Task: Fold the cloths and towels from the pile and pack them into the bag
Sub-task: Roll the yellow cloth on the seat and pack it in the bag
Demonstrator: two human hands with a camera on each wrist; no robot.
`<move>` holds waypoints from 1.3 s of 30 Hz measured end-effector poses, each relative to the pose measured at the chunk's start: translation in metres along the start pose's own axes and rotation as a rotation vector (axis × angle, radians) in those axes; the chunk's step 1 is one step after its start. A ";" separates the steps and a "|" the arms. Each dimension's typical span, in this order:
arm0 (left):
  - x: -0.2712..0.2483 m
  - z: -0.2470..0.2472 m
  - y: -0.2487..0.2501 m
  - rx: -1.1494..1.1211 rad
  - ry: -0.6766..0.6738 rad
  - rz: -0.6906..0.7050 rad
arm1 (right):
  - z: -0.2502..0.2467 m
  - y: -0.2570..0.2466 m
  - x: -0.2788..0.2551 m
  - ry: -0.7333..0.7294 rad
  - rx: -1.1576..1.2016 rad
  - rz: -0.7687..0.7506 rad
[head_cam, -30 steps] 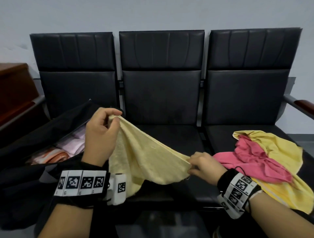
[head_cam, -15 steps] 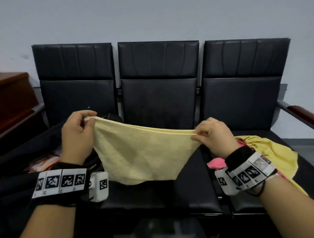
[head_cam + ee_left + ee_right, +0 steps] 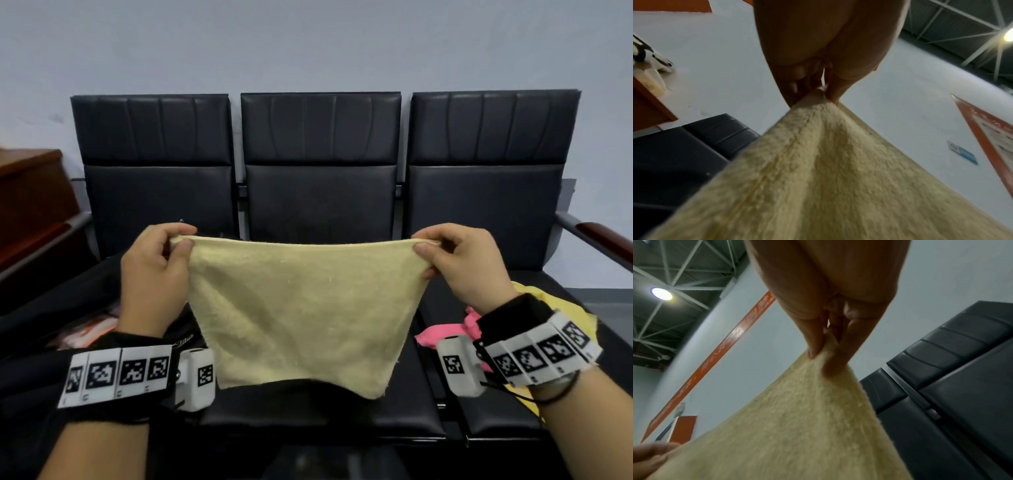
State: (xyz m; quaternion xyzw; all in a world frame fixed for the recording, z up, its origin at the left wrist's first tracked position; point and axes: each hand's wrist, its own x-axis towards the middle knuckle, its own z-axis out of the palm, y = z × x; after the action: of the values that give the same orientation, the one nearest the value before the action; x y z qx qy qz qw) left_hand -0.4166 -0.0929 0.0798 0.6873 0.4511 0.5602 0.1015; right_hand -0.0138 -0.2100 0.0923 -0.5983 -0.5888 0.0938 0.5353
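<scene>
A pale yellow towel [image 3: 305,308] hangs spread out in the air above the middle seat, its top edge stretched level. My left hand [image 3: 178,245] pinches its top left corner and my right hand [image 3: 423,245] pinches its top right corner. The left wrist view shows the towel [image 3: 818,178] falling from the left hand [image 3: 824,95]; the right wrist view shows the same towel [image 3: 793,426] pinched by the right hand [image 3: 824,352]. On the left seat lies the open black bag [image 3: 51,308] with folded pink and orange cloths [image 3: 92,330] inside. A pile of one pink cloth [image 3: 442,334] and one bright yellow cloth [image 3: 544,301] lies on the right seat.
Three black padded chairs [image 3: 320,198] stand in a row against a grey wall. A wooden armrest [image 3: 603,233] ends the row on the right. A brown wooden cabinet [image 3: 30,195] stands at the far left.
My right hand rose from the seat to the level of the left, and both hands moved apart. The towel went from a slack drape to a flat, stretched sheet.
</scene>
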 end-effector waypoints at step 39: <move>-0.087 0.059 -0.098 0.035 -0.694 -0.514 | 0.072 0.138 -0.082 -0.187 0.020 0.356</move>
State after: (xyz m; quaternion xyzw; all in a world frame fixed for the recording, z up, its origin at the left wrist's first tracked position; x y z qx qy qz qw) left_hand -0.4118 -0.0789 -0.0631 0.7020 0.5559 0.2446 0.3719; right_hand -0.0077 -0.2013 -0.0834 -0.6764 -0.5199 0.2480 0.4591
